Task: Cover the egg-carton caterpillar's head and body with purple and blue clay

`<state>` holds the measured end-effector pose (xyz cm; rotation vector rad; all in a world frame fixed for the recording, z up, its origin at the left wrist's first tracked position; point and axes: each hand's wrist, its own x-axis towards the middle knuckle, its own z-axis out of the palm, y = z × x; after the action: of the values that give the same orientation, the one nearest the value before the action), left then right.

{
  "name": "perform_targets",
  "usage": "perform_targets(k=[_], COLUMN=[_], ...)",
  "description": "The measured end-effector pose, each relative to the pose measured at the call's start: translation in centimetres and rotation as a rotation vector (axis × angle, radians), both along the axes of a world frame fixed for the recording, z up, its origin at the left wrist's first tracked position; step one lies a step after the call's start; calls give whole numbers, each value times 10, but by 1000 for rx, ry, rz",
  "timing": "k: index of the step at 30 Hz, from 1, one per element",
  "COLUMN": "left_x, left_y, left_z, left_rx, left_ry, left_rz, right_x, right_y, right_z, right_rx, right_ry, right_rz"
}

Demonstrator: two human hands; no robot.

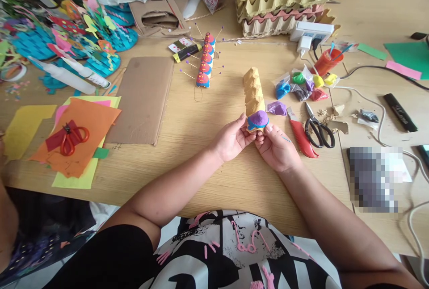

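Left hand (231, 139) and right hand (276, 148) meet at the near end of a strip of egg-carton cups (254, 91) lying on the worktop (208, 164) a little right of centre. The nearest cup carries a purple clay cap (258, 119) with a blue rim. Left fingers are closed on the left edge of that capped cup; right fingers pinch its right and underside. Both hands are clamped on the same end, thumbs up against the clay.

Judgement on the step: clay is being pressed over the end cup. To do it well, hold the cup walls lightly so the cardboard does not crush, work the clay outward with the thumbs, and keep the rim even all round. The strip's far end rests on the worktop, which steadies it.

Orientation: the strip's long axis runs roughly 6 to 12 o'clock, leaning slightly toward 11. The capped end points to 6, toward the person; the bare end points away.

At 10 o'clock from the strip, apart from it, stands a finished painted strip with pins (205, 63), on a similar axis. A spare purple lump (276, 108) lies just beside the strip at 3 o'clock. Further right: red cutter (301, 135), black scissors (318, 129), bagged clay colours (301, 84).
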<state>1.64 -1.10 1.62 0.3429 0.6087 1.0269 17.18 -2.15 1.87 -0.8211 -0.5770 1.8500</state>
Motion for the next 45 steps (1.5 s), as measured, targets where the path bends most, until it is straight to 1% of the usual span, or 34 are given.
perform_targets(k=[3,6,10,14,19,24,26,31,37,40,45], left_x=[0,-1,-1,-2,-4,-3,-2,-2,0,0,1], left_y=[1,2,2,2,4,6,6,5,3,3,2], left_z=[0,0,1,3,5,5,5,5,2,-1,-1], left_rx=[-62,-104,-78,-94,-206,-262,-252,-174,-120,-95,-29], left_ry=[-32,-22,-5,-17,-83,-93,-83,-45,-3,-1,27], left_rz=[12,40,67,49,-11,11,12,-36,-35,-20,-17], right_x=[0,-2,-4,-3,-1,-1,0,1,0,0,1], right_y=[0,-1,-2,-2,0,-1,-2,-1,-2,-3,-3], right_z=[1,0,-2,-4,-5,-4,-4,-2,-4,-5,-5], right_rx=[-16,-22,-20,-2,23,32,52,66,68,95,135], right_ry=[10,-11,-34,-51,-69,-94,-75,-11,-9,-12,-22], right_rz=[-1,15,28,42,32,31,48,89,30,-3,14])
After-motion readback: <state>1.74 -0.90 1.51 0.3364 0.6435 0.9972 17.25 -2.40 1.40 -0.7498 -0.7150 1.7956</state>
